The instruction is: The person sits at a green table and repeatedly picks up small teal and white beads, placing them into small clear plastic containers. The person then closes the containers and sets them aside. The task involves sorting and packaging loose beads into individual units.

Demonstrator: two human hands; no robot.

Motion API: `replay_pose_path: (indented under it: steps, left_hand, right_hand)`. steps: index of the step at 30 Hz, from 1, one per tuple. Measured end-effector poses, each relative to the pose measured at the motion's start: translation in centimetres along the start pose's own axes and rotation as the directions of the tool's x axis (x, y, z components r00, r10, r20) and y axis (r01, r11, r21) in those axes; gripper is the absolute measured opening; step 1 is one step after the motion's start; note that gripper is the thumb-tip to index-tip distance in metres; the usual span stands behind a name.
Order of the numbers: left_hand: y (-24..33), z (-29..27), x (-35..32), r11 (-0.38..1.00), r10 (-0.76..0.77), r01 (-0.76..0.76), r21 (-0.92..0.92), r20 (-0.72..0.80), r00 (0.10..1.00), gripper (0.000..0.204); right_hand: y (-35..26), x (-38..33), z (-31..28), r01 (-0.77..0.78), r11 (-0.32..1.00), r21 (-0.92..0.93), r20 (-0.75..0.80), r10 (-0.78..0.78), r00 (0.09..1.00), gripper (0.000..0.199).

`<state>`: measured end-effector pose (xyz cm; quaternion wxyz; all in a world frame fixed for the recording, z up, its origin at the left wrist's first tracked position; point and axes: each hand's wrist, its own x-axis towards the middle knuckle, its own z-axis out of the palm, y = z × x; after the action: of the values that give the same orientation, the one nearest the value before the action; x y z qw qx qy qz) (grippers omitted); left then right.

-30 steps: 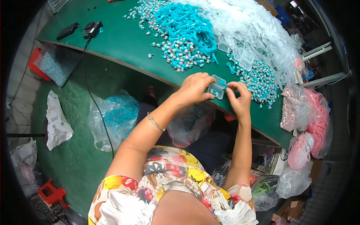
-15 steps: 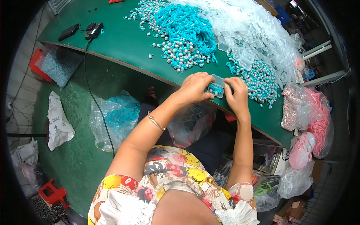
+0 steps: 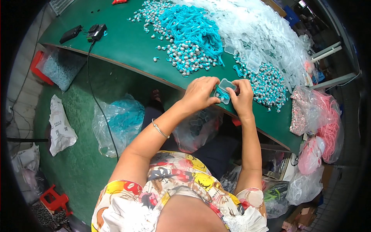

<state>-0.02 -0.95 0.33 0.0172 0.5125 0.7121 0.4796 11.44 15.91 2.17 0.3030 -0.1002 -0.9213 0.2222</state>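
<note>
A small clear plastic box (image 3: 226, 83) with its lid raised is between my hands at the table's near edge. Inside it lie turquoise cord and small grey bead-like ends (image 3: 222, 94). My left hand (image 3: 200, 92) grips the box's left side, thumb at the near corner and fingers at the far one. My right hand (image 3: 242, 98) is closed at the box's right side, its thumb over the opening near the lid. The thumb hides part of the contents.
A green table (image 3: 127, 42) carries turquoise cords (image 3: 193, 25), grey-and-turquoise bead pieces (image 3: 189, 56), more such pieces (image 3: 268, 83) at right, and a heap of clear boxes (image 3: 259, 29). A cabled black device (image 3: 96, 32) sits at left. Bags of pink cord (image 3: 327, 120) hang at right.
My right thumb has moved from the box's right side in over the opening. The box's lid has turned slightly and shows more plainly. My left hand keeps its grip.
</note>
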Motion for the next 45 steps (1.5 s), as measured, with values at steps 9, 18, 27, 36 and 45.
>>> replay_pose_path:
  steps: [9, 18, 27, 36, 45]
  left_hand:
    - [0.2, 0.9, -1.5, 0.975, 0.117, -0.093, 0.203, -0.112, 0.987, 0.039]
    - [0.6, 0.5, -1.4, 0.985, 0.055, -0.042, 0.167, -0.071, 0.996, 0.049]
    - [-0.4, 0.4, 0.0, 0.963, 0.224, -0.227, 0.147, 0.04, 0.974, 0.03]
    - [-1.0, 0.6, -0.1, 0.985, 0.166, -0.166, -0.043, 0.001, 0.986, 0.02]
    - [2.5, 2.1, -4.2, 0.946, 0.312, -0.322, 0.034, 0.179, 0.933, 0.027]
  right_hand:
    - [-0.5, -1.2, 0.5, 0.095, 0.994, -0.058, -0.122, -0.101, 0.987, 0.024]
    - [-0.9, -2.4, -0.2, 0.208, 0.978, -0.016, -0.122, -0.209, 0.97, 0.021]
    - [-2.0, -3.5, -0.4, 0.21, 0.978, 0.004, -0.021, -0.21, 0.978, 0.032]
    - [-2.1, -2.4, -0.8, -0.156, 0.922, 0.355, 0.228, 0.076, 0.971, 0.02]
    - [10.0, 6.9, -2.7, -0.066, 0.779, -0.623, -0.15, -0.036, 0.988, 0.031]
